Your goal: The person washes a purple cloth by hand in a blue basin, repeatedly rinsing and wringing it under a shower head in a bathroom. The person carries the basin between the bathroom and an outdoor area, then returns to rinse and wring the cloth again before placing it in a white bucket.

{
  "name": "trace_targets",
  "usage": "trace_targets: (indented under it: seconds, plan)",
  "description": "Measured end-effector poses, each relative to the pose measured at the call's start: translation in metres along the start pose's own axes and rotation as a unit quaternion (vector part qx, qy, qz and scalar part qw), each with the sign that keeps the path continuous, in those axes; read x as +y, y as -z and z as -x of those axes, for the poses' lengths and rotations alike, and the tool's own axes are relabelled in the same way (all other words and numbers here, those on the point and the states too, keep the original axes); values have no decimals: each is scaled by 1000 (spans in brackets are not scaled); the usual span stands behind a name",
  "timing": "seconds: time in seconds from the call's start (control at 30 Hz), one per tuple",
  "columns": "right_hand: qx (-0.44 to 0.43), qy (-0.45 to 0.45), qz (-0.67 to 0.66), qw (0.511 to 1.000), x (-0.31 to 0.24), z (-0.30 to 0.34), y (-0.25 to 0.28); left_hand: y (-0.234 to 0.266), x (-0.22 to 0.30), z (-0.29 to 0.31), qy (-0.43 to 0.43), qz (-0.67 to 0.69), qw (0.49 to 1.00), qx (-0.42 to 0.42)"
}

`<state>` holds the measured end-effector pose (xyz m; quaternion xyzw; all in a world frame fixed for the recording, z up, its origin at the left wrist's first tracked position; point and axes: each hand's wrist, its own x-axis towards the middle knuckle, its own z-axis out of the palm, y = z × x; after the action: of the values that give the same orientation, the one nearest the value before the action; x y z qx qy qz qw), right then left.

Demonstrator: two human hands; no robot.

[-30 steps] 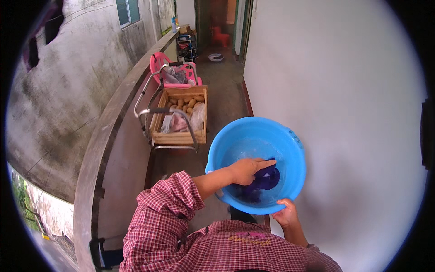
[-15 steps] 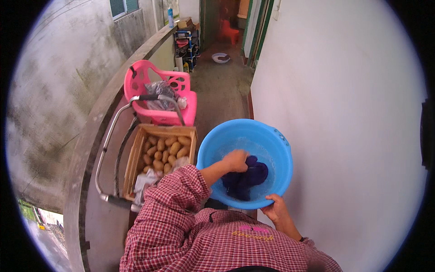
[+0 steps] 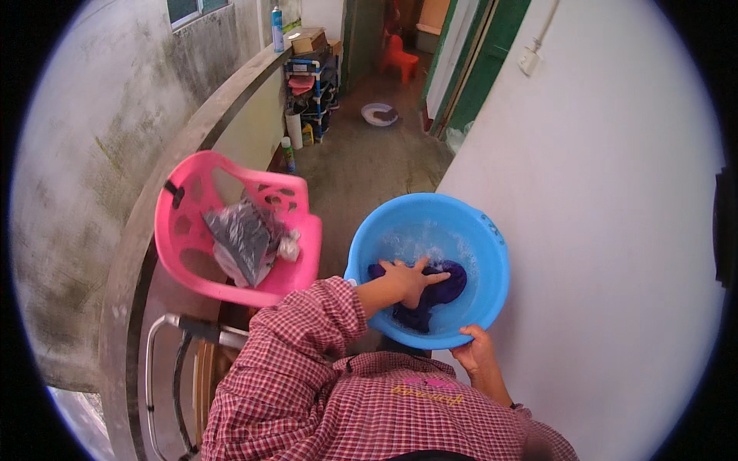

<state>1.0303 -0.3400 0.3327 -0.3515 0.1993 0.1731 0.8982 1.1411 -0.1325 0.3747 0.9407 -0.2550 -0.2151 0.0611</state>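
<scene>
A round blue plastic basin with soapy water is held up in front of me. A dark purple cloth lies wet in its bottom. My left hand reaches in from the left and presses flat on the cloth, fingers spread. My right hand grips the basin's near rim from below. Both arms wear a red checked shirt.
A pink plastic chair holding a grey bag stands at left beside a curved concrete parapet. A metal trolley handle is below it. A white wall fills the right. Down the passage are a shelf rack, a white bowl and a red stool.
The view has moved forward along the passage: the crate of potatoes has slipped out of sight below, the pink chair is now close. My left hand stays on the cloth, right hand on the rim.
</scene>
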Motion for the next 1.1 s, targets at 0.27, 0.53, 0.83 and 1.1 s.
trace_targets:
  seconds: [0.27, 0.53, 0.83, 1.1]
  plan:
    - [-10, -40, -11, 999, -82, -239, -48, 68, -149, -227, 22, 141, 987, 77]
    - [-82, -73, 17, 994, -150, -452, -137, 191, -274, -335, 13, 163, 954, 250]
    - [-27, -2, 41, 999, -191, -639, -210, 256, -433, -479, -37, 88, 992, 86]
    - [31, -1, -51, 998, -212, -771, -232, 274, -510, -648, -12, 77, 997, -30]
